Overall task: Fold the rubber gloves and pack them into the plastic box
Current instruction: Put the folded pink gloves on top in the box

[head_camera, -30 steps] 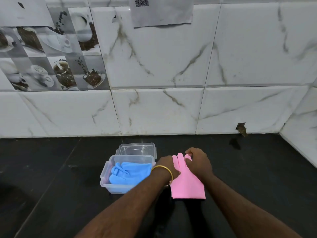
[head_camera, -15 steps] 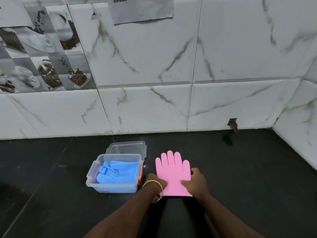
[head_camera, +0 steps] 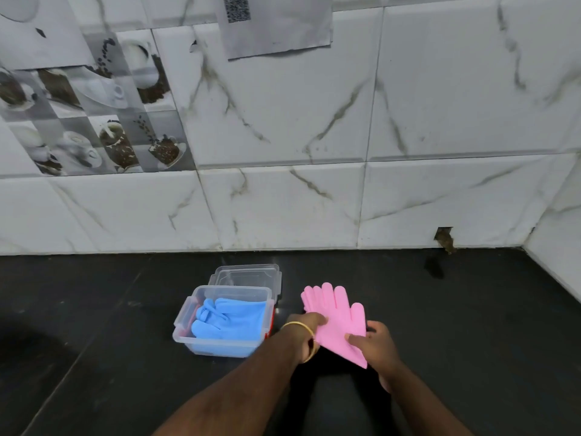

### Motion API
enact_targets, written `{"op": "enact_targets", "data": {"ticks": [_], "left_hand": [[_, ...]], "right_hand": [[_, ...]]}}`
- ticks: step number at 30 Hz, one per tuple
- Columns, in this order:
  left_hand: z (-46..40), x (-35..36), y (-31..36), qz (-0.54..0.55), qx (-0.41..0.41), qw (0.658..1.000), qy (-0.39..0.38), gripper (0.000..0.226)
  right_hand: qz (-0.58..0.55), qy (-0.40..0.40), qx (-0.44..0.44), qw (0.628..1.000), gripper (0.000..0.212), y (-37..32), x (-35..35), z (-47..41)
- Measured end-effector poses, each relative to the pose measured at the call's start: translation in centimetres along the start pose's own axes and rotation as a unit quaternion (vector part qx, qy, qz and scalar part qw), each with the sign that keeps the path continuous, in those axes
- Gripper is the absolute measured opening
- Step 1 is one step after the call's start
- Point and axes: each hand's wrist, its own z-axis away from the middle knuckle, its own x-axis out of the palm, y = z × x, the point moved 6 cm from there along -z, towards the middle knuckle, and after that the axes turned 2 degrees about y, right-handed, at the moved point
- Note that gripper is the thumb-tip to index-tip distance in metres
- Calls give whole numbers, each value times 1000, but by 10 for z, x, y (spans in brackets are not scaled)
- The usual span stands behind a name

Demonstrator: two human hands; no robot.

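Observation:
A pink rubber glove (head_camera: 338, 322) is lifted off the black counter, tilted, its fingers pointing away and to the left. My left hand (head_camera: 303, 333), with a gold bangle on the wrist, pinches the glove's left edge near the cuff. My right hand (head_camera: 374, 343) grips the right side of the cuff, thumb on top. To the left stands a clear plastic box (head_camera: 185, 319) with folded blue gloves (head_camera: 229, 319) inside. Its clear lid (head_camera: 248, 275) lies just behind it.
The black counter (head_camera: 471, 325) runs back to a white marble-tiled wall (head_camera: 283, 209), with a side wall at the far right. A small hole (head_camera: 443, 239) sits at the wall's base on the right. A paper sheet (head_camera: 276, 23) hangs on the wall above.
The pink glove lay flat on the counter under both hands; now both hands have picked it up by the cuff end and tilted it. The view has shifted slightly.

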Motion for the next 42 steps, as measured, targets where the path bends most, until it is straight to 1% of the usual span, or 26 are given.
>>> {"op": "enact_targets", "data": {"ticks": [3,6,7,9,11,13,14,16,19,21,24,26,29,30,31,33,34,37,39,42], "left_hand": [[3,7,11,61,73,995,33,30],[6,19,17,89,90,992,26,30],[7,22,20,95,90,991,24,27],[8,24,27,105,91,990,29,18],[9,23,35,119,93,988,31,18],[12,18,43,133,87,987,17,14],[16,15,46,140,81,987,5,11],[22,6,54,147,71,986,-17,14],[33,-12,66,162,76,982,-52,24],[42,-26,71,190,72,975,-94,29],[51,-52,78,214,73,963,-148,29],[53,-74,81,209,85,960,-164,28],[50,-105,81,205,99,959,-169,28],[47,-116,81,226,98,954,-172,33],[43,-127,79,258,88,947,-172,44],[32,-147,69,324,43,930,-167,65],[28,-152,62,345,13,923,-168,72],[21,-162,49,368,-49,907,-196,87],[21,-163,54,370,-56,897,-234,97],[21,-179,79,359,-36,884,-298,105]], "right_hand": [[-81,31,48,995,61,6,-1,10],[-144,64,88,984,54,9,0,27],[-159,64,102,980,56,9,2,33],[-209,30,136,968,63,7,13,43],[-296,-34,167,940,73,-1,30,51],[-378,-75,153,910,73,-17,45,56],[-403,-77,130,903,69,-27,50,57],[-437,-60,83,894,57,-46,58,57],[-480,-28,33,876,47,-77,71,59],[-495,-13,-12,869,41,-100,80,63],[-490,-12,-65,869,41,-132,97,72],[-490,-22,-65,869,42,-148,112,78],[-479,-25,-37,877,39,-166,134,86],[-470,-26,-33,882,38,-171,142,88],[-462,-27,-29,886,37,-177,149,90],[-450,-35,-23,892,38,-190,164,96],[-446,-44,-23,894,40,-197,171,98],[-444,-111,-23,889,39,-220,194,110],[-453,-169,-13,875,33,-231,207,117],[-444,-214,9,870,35,-232,215,120]]}}
